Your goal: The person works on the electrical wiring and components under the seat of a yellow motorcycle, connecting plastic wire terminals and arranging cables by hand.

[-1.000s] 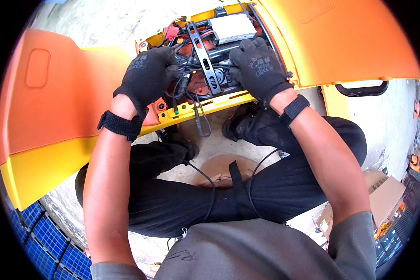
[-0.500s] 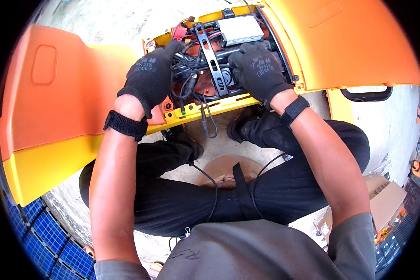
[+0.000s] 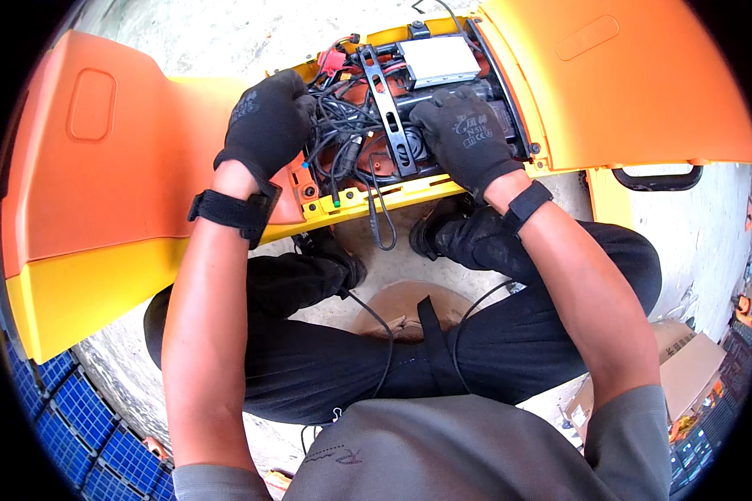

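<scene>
My left hand (image 3: 269, 118), in a black work glove, is closed at the left end of an open compartment in a yellow and orange vehicle body (image 3: 342, 207). Its curled fingers meet a tangle of black cables (image 3: 342, 117); what they pinch is hidden. My right hand (image 3: 466, 135), gloved alike, is closed over the compartment's right side, beside a black tube (image 3: 409, 103). Its fingertips and anything in them are out of sight. Between the hands a slotted black metal bracket (image 3: 386, 113) crosses the compartment. Behind it lies a silver box (image 3: 439, 62).
Large orange panels flank the compartment, one left (image 3: 134, 150) and one right (image 3: 627, 83). A cable loop (image 3: 384, 230) hangs over the front yellow edge. A red connector (image 3: 332, 62) sits among the wires. Blue plastic grids (image 3: 83, 409) and a cardboard box (image 3: 685, 359) lie on the floor.
My left hand has drawn a little left, off the cable tangle, uncovering more wires and a blue-tipped end. My right hand stays nearly in place over the right side.
</scene>
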Demonstrator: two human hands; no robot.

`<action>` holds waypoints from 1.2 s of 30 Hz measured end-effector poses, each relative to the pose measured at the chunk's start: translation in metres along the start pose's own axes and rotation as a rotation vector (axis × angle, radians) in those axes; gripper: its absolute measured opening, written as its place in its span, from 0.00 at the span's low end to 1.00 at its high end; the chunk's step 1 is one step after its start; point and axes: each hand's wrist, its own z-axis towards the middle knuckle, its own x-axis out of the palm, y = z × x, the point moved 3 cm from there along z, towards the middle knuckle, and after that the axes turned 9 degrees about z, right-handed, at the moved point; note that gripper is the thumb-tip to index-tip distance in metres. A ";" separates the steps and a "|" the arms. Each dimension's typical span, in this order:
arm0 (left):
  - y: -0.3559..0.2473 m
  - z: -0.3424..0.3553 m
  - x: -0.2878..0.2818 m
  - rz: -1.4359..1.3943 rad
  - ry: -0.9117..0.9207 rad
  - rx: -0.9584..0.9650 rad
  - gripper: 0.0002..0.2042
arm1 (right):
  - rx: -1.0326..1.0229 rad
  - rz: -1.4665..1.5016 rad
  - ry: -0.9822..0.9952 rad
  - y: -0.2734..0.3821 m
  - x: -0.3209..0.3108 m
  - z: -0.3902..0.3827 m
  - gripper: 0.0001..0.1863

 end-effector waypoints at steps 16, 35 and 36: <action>-0.004 -0.011 -0.013 -1.340 0.108 -0.182 0.15 | 0.020 0.097 0.023 -0.003 -0.002 0.003 0.06; -0.049 -0.018 -0.016 -0.736 -0.055 -0.075 0.11 | 0.074 0.109 -0.002 -0.001 -0.004 0.002 0.06; -0.047 -0.018 -0.013 -0.760 -0.063 -0.082 0.11 | 0.075 0.117 0.006 -0.001 -0.004 0.002 0.06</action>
